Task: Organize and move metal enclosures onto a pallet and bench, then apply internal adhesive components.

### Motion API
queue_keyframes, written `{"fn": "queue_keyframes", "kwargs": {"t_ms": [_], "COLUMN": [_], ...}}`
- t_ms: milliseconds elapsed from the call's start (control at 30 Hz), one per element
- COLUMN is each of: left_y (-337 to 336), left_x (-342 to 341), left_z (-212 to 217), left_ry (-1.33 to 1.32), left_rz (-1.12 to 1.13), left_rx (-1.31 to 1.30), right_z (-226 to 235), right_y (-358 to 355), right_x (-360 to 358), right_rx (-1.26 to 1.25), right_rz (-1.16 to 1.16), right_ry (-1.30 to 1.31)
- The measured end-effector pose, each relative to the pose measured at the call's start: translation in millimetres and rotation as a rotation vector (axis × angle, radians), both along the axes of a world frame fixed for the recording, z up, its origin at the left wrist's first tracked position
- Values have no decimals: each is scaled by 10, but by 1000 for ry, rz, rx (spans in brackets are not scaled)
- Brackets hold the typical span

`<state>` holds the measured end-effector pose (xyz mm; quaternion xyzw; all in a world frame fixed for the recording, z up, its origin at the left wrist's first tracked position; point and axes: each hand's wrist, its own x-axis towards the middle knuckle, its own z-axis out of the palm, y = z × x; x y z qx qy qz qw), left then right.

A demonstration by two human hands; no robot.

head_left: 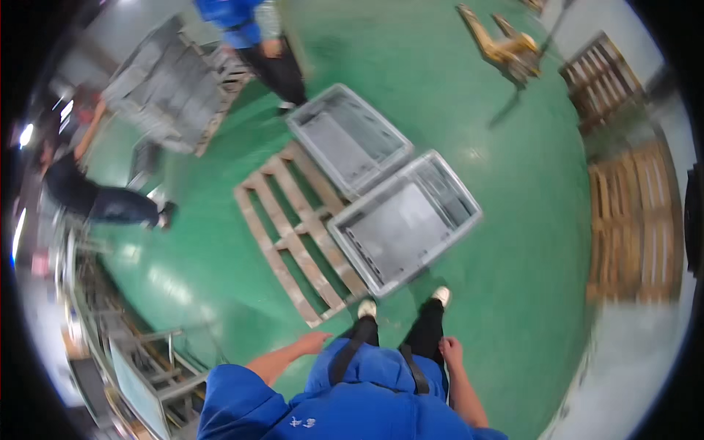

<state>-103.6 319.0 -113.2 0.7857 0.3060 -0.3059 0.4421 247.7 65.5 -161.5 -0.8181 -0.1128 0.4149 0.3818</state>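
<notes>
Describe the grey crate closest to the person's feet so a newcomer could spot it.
Start at the wooden pallet on the green floor. Two grey crates sit on its right side; the near crate is just ahead of the white shoes, overhanging the pallet's edge.

- Two grey crates (349, 136) (405, 220) at centre.
- One pallet (293, 231) under them, left of centre; two pallet stacks (634, 220) (601, 77) at right.
- Two co-workers (253, 33) (88, 191), upper left.
- One yellow pallet jack (506, 48), top.
</notes>
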Motion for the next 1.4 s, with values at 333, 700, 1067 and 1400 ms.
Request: {"fn": "queue_keyframes", "kwargs": {"t_ms": [333,700,1067,1400], "left_y": [-878,-1667,-1459,-1605], "left_x": [1941,3182,2993,2902], "left_z": [-316,-1325,-2099,-2252], "left_ry": [66,276,252,207], "left_rz": [888,858,951,1082], "left_rx": [181,-84,22,115], "right_z": [-419,-1358,-2916,-3577], "right_y": [1387,2250,2875,3004], "right_x": [2235,2582,1604,1704], "right_rx": [-79,-247,-131,-424], "right_rz": [705,1312,1663,1969], "right_ry": [-40,-306,-737,-737]}}
